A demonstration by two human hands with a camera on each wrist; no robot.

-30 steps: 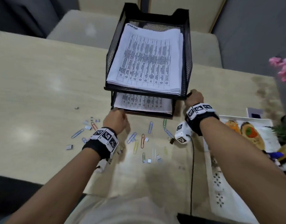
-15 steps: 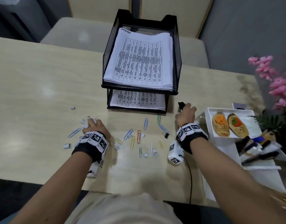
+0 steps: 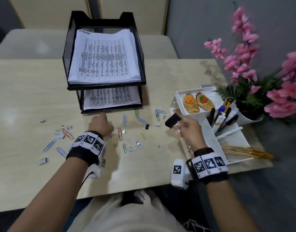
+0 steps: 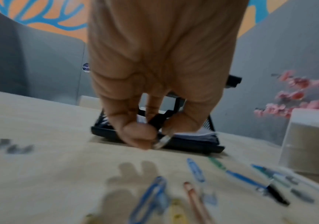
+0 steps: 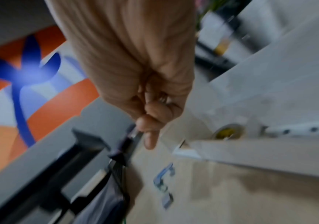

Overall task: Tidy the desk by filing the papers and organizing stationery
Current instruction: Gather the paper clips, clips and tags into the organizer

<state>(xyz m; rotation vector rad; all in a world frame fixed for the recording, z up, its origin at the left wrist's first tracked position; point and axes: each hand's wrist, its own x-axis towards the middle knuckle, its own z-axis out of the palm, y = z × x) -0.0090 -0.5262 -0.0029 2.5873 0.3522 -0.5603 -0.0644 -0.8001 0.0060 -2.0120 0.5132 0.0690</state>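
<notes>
Beside the white organiser (image 3: pixel 180 96), her right hand (image 3: pixel 189 129) now pinches a lifted binder clip (image 3: pixel 172 120), left hand (image 3: pixel 100 125) pinching another; papers filed, stationery sorting begins.

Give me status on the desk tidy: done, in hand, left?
Done: papers sit stacked in both tiers of the black mesh tray. In hand: right hand pinches a large black binder clip beside the white organizer; left hand is pinching something small off the desk. Left: paper clips and staples scattered across the desk.

papers (image 3: pixel 103 61) stacked in tray (image 3: pixel 140 76), paperclips (image 3: pixel 124 120) scattered
</notes>
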